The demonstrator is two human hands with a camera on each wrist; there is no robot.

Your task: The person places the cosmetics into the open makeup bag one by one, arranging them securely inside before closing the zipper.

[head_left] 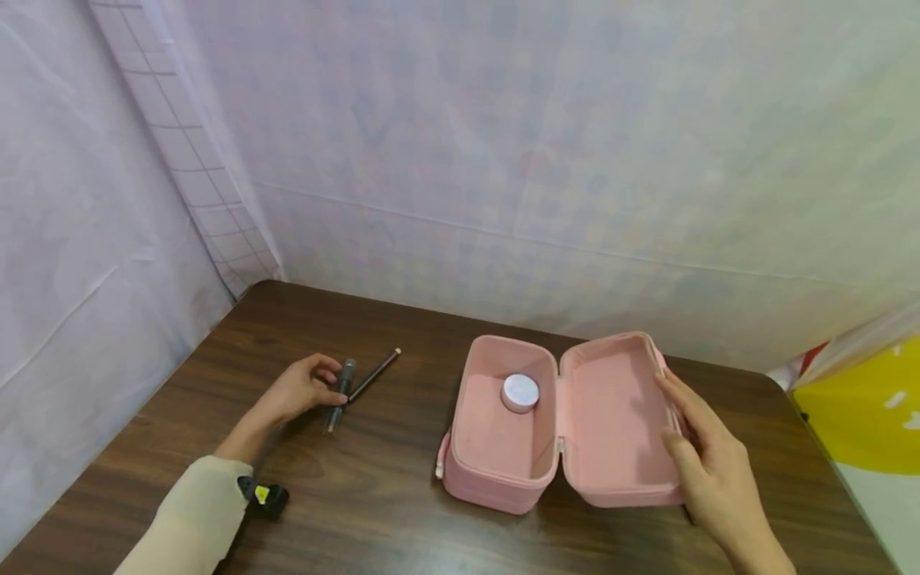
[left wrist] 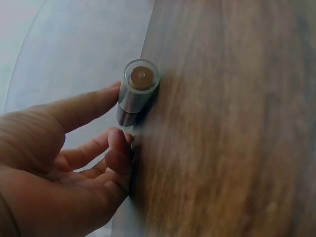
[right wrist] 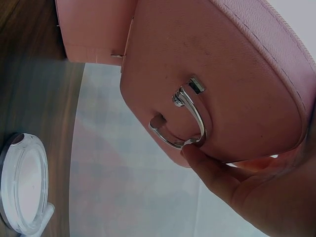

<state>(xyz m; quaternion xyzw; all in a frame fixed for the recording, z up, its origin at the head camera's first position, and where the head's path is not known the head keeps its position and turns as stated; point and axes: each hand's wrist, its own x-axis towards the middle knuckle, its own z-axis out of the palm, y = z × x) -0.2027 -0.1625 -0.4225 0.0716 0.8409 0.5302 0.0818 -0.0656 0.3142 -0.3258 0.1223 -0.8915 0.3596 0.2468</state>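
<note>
Head view shows the left hand point(head_left: 305, 389) reaching forward over the wooden table point(head_left: 402, 487), thumb and forefinger closing on a short dark tube point(head_left: 340, 394) that lies at its fingertips; a thin pencil point(head_left: 374, 374) lies just beyond the tube, touching or nearly touching it, and which of the two cannot be settled from this angle. Left wrist view confirms the tube point(left wrist: 137, 92) has a clear cap over a metal barrel, with the forefinger along its far side and the thumb tip point(left wrist: 118, 148) just short of its near side, so the pinch is forming rather than seated. To do this well, in my judgement, the thumb should close squarely on the metal barrel, not the cap, and the tube should be lifted straight up so the pencil is not rolled away. The right hand point(head_left: 707, 459) lies with straight fingers along the outer edge of the open pink case point(head_left: 568, 423), steadying its lid; the right wrist view shows a fingertip point(right wrist: 197, 158) against the metal handle point(right wrist: 185, 121) on the lid's outer face. A small round jar point(head_left: 520, 392) sits in the case's left compartment, across the table from the left hand. The left forearm, sleeved, runs low over the table.
</note>
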